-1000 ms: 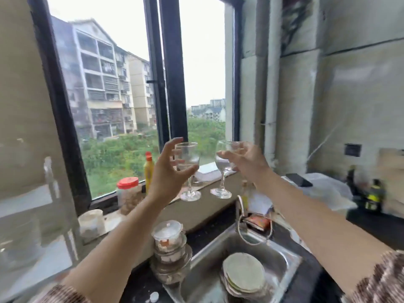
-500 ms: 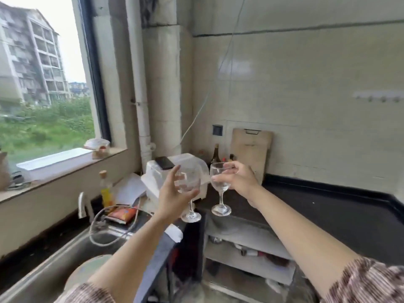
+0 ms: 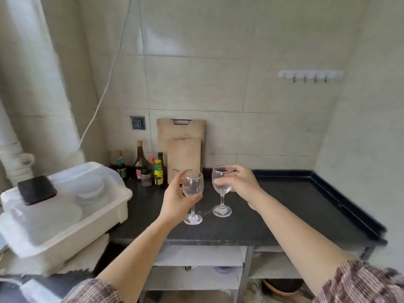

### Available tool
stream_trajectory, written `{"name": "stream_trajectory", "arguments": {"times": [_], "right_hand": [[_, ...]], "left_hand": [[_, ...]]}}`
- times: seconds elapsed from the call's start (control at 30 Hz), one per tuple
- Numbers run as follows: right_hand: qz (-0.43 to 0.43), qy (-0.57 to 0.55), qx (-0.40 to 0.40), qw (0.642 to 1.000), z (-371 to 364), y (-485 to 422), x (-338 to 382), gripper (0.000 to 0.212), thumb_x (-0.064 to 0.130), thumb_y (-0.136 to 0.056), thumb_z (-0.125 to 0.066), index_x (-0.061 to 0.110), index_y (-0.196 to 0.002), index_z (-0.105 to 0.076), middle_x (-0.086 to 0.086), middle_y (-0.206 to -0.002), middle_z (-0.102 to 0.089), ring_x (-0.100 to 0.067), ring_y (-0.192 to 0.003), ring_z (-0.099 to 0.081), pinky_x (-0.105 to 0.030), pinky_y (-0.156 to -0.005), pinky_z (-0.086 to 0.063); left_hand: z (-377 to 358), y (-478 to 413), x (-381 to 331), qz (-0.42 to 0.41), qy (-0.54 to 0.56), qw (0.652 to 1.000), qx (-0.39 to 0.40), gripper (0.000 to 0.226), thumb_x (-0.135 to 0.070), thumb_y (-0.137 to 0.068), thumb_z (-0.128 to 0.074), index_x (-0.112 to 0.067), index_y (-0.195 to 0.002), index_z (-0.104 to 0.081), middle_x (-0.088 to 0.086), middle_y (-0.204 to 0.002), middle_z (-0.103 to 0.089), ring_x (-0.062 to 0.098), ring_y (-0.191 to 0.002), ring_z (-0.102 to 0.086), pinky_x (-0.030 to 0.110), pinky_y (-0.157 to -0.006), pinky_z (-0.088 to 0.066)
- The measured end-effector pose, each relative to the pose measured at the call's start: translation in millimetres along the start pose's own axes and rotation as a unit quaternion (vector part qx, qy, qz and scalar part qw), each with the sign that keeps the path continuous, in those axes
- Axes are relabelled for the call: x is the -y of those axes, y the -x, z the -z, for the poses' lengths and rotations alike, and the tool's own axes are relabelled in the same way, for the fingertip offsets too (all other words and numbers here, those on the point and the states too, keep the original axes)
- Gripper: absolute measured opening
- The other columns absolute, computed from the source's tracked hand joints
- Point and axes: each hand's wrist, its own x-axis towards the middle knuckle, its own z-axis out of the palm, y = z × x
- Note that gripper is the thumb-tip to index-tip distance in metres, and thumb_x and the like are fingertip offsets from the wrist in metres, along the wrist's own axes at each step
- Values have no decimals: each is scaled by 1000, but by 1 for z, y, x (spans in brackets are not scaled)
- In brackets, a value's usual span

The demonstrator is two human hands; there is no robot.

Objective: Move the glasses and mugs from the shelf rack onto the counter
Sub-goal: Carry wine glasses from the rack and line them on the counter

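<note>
Your left hand (image 3: 175, 200) grips the left wine glass (image 3: 192, 187) by the bowl, thumb on the far side and fingers wrapped round the near side. Your right hand (image 3: 240, 185) grips the right wine glass (image 3: 221, 182) from the right, fingers curled round the bowl near the rim. Both glasses are upright, side by side and close but not touching. Their feet sit over the near-middle of the black counter (image 3: 295, 206); I can't tell if they touch it or hang just above it.

On the far side of the counter, two wooden cutting boards (image 3: 182, 149) lean on the tiled wall. A cluster of sauce bottles (image 3: 150, 169) stands just left of them. On the left, a white plastic dish tub (image 3: 72, 217) with a clear lid overhangs the counter's left edge, with a black pad (image 3: 37, 189) on top. A wall socket (image 3: 137, 123) is above the bottles and a white hook rail (image 3: 310, 75) is high on the right. Open shelves (image 3: 196, 256) run under the counter. Striped sleeves are pushed up both forearms.
</note>
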Motion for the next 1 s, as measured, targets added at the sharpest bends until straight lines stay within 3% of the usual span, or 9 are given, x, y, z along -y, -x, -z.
{"name": "stream_trajectory", "arguments": {"times": [0.1, 0.2, 0.3, 0.5, 0.67, 0.73, 0.93, 1.0], "right_hand": [[-22, 4, -5, 1000, 9, -21, -15, 61, 14, -62, -88, 11, -115, -58, -9, -107, -69, -22, -99, -67, -44, -95, -52], [-50, 14, -21, 998, 23, -70, -41, 69, 17, -60, -89, 13, -121, -56, -5, -107, -65, -21, -100, -65, -44, -94, -52], [-74, 18, -41, 996, 45, -115, -65, 71, 17, -59, -89, 14, -122, -56, -4, -107, -63, -19, -98, -65, -43, -94, -53], [-109, 45, -50, 992, 83, -197, -110, 71, 15, -60, -88, 14, -123, -55, -4, -113, -62, -17, -98, -63, -31, -83, -50], [-128, 62, -20, 990, 122, -280, -151, 72, 13, -63, -87, 13, -126, -52, -4, -116, -60, -18, -101, -62, -24, -70, -47], [-131, 71, -6, 989, 136, -317, -174, 72, 12, -64, -87, 13, -127, -52, -4, -119, -59, -18, -102, -60, -19, -65, -45], [-161, 89, 33, 982, 165, -411, -242, 68, 12, -67, -85, 17, -126, -51, -2, -122, -57, -18, -106, -59, -28, -84, -48], [-166, 98, 46, 980, 171, -440, -262, 68, 14, -68, -85, 21, -126, -51, -1, -125, -55, -19, -110, -57, -33, -91, -49]], "left_hand": [[-17, -22, 7, 13, 12, 1000, 1, 82, -20, -71, -81, -28, -140, -38, -1, -125, -57, 5, -94, -61, 19, -75, -50], [-54, -72, 28, 33, 21, 999, 34, 80, -18, -70, -80, -28, -139, -40, -6, -120, -55, 16, -103, -61, 33, -87, -53], [-96, -110, 41, 41, 15, 996, 77, 77, -15, -69, -78, -28, -136, -40, -11, -112, -54, 16, -104, -60, 36, -86, -54], [-178, -177, 75, 74, 1, 988, 135, 80, -17, -67, -78, -30, -136, -37, -5, -122, -54, 16, -105, -60, 39, -87, -55], [-258, -239, 104, 106, -31, 983, 148, 87, -13, -66, -76, -25, -141, -34, -2, -129, -51, 17, -110, -56, 35, -90, -53], [-292, -264, 119, 122, -56, 981, 141, 84, -13, -66, -76, -24, -139, -37, -3, -131, -48, 15, -110, -54, 27, -86, -49], [-374, -331, 170, 176, -109, 968, 143, 62, -17, -64, -74, -27, -119, -48, -7, -117, -53, 9, -92, -56, 13, -66, -39], [-397, -350, 187, 190, -118, 964, 142, 60, -21, -64, -74, -32, -116, -47, -11, -113, -52, 8, -93, -57, 13, -67, -41]]}}
